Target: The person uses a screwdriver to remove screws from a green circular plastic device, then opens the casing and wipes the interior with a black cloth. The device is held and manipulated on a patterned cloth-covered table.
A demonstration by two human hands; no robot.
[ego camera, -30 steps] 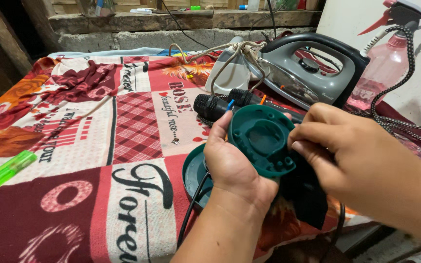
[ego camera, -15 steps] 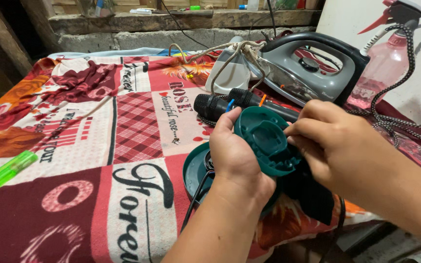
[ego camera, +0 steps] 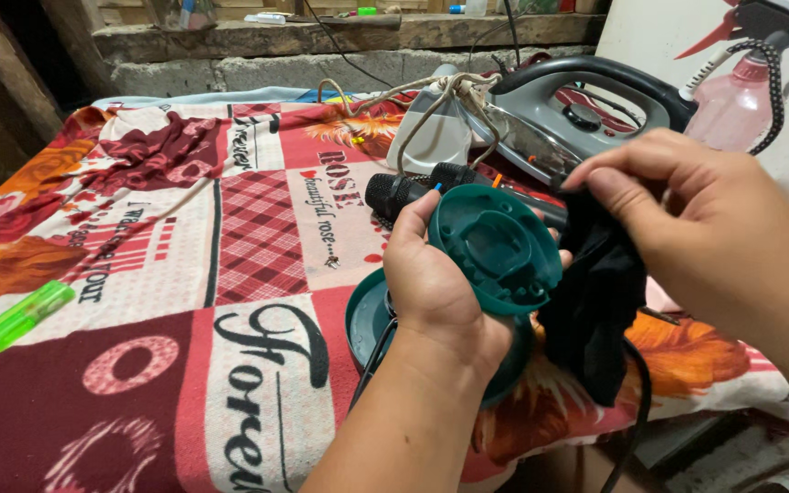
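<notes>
Left hand wraps the teal plastic housing from below/behind, held above the patterned cloth on the table, open side up. Right hand pinches the black fabric piece hanging beside it. Housing looks rigid, light, smooth – prob. best gripped by the rim, not the inner ribs. Fabric is limp & needs only a fingertip pinch. Grey iron sits behind.

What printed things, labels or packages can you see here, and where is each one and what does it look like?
Printed cloth: covers the table; red, white, maroon patches with lettering and flowers.
Spray bottle: far right, pink with red trigger; no label visible.
Small items on back ledge: too small to tell.
No screens or signs.
</notes>
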